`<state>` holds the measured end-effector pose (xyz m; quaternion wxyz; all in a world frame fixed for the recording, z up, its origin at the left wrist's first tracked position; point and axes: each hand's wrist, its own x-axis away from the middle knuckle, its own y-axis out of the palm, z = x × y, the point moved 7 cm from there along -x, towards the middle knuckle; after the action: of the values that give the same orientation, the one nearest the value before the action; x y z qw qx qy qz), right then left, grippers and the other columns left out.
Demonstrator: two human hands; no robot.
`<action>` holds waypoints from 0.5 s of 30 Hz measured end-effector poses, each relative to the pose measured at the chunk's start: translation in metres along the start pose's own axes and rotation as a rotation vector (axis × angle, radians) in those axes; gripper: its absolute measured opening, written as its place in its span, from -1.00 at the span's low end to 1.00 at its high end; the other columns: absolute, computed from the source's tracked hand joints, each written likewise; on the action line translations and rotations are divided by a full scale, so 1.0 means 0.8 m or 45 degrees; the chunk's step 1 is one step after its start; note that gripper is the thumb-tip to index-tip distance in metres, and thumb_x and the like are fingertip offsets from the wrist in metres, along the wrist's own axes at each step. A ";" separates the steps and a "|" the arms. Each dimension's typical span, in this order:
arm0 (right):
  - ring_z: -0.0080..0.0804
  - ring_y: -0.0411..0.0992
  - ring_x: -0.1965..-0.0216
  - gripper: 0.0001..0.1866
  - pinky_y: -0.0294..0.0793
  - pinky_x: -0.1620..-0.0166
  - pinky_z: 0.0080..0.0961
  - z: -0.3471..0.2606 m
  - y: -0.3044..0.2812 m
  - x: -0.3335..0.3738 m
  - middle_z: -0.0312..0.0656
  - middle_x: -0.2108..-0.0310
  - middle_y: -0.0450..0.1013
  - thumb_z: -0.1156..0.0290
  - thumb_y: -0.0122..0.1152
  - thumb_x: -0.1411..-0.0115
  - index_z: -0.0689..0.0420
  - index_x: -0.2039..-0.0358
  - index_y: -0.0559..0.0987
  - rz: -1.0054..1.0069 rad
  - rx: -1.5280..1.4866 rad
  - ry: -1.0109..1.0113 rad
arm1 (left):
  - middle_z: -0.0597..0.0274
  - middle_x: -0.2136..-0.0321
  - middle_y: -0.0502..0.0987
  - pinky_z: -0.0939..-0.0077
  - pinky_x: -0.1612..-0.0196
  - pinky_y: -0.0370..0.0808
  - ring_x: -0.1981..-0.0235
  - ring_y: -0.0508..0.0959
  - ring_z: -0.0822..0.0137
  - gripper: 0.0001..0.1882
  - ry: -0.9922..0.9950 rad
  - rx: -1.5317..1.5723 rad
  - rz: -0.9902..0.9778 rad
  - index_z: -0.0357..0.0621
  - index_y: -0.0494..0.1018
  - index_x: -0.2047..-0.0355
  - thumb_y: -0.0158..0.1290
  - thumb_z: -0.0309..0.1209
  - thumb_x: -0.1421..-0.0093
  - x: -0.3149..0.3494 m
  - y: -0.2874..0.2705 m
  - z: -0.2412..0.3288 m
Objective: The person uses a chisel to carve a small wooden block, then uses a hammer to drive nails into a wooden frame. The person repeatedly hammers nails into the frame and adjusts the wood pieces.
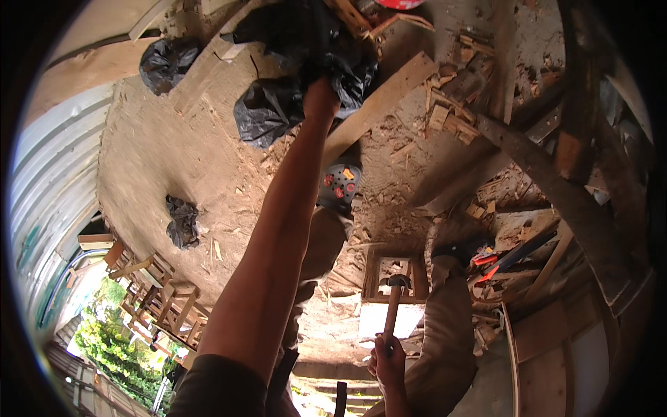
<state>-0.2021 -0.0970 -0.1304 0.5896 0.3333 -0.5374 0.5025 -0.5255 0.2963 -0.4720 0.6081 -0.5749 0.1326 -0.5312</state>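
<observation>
dirt floor (pixel 153 146), plank (pixel 386 101) beside black bag (pixel 267 111)

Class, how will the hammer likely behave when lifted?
The hammer is probably stiff: its straight handle looks wooden. It may dip head first, since its broad dark head sits at the end away from the right hand.

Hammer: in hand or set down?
In hand. The right hand is closed around the near end of the hammer, whose wooden handle stretches away from it toward the dark head.
</observation>
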 end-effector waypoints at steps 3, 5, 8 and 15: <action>-0.75 0.07 0.82 -0.89 -0.01 0.78 -0.68 -0.006 -0.003 -0.003 -0.48 0.74 0.17 0.43 0.16 -0.28 0.06 0.19 0.46 -0.012 -0.055 -0.030 | -0.06 0.15 0.59 0.11 0.04 0.55 0.07 0.57 -0.07 -0.70 0.053 -0.081 -0.128 -0.02 0.52 0.11 0.05 -0.29 -0.14 -0.002 0.009 0.007; -0.74 0.07 0.82 -0.88 0.01 0.78 -0.67 -0.004 -0.012 -0.005 -0.47 0.74 0.17 0.43 0.16 -0.28 0.06 0.18 0.46 0.073 -0.069 0.016 | -0.05 0.12 0.59 0.15 0.03 0.54 0.07 0.57 -0.05 -0.67 0.208 -0.264 -0.297 -0.03 0.51 0.08 0.06 -0.29 -0.14 -0.008 0.036 0.023; -0.71 0.08 0.82 -0.88 0.01 0.77 -0.66 -0.010 -0.009 -0.008 -0.45 0.73 0.17 0.45 0.14 -0.28 0.08 0.17 0.45 -0.019 -0.089 -0.084 | -0.10 0.20 0.59 0.08 0.06 0.52 0.13 0.58 -0.10 -0.70 0.414 0.078 0.345 -0.07 0.52 0.13 0.05 -0.33 -0.12 -0.003 0.023 0.042; -0.71 0.07 0.82 -0.90 0.00 0.77 -0.66 -0.011 -0.006 0.003 -0.44 0.71 0.18 0.45 0.13 -0.29 0.08 0.20 0.43 -0.047 -0.057 -0.013 | -0.11 0.28 0.59 0.04 0.10 0.50 0.18 0.56 -0.16 -0.78 -0.051 0.229 0.320 -0.11 0.54 0.23 0.01 -0.40 -0.11 0.026 0.018 -0.004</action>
<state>-0.1953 -0.0893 -0.1294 0.6033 0.3325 -0.5452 0.4777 -0.5124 0.2744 -0.4757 0.7212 -0.5076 0.1433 -0.4492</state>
